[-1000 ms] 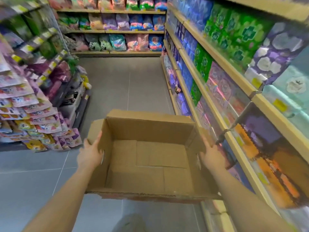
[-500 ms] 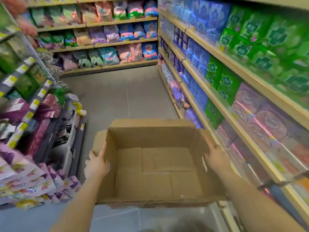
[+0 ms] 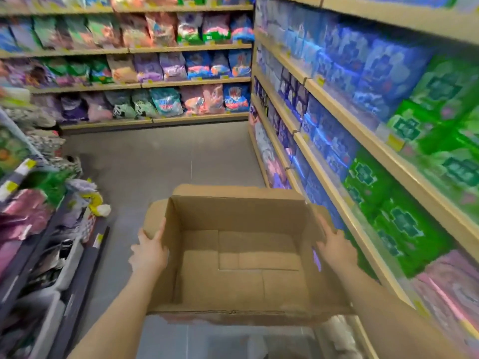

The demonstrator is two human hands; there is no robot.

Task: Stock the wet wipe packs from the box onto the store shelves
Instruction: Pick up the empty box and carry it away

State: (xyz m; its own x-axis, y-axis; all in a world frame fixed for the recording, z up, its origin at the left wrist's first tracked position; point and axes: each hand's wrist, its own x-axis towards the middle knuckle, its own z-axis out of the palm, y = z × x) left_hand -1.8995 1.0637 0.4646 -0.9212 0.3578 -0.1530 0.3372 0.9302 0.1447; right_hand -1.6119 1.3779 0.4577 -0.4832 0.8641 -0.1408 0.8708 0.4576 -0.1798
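box [image 3: 241, 268] held between both hands, shelves [image 3: 334, 104] right of it, floor [image 3: 160, 156] ahead.

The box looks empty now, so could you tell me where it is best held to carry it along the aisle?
By its two side walls, one hand from each side, as the left hand and right hand do now. The box is wide, open-topped and empty, so opposite walls keep it level; the flaps look too floppy to grip.

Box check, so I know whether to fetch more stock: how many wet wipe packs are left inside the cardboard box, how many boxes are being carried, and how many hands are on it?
Wet wipe packs inside the cardboard box: 0
Cardboard boxes carried: 1
Hands on the box: 2, left hand and right hand
Total: 3
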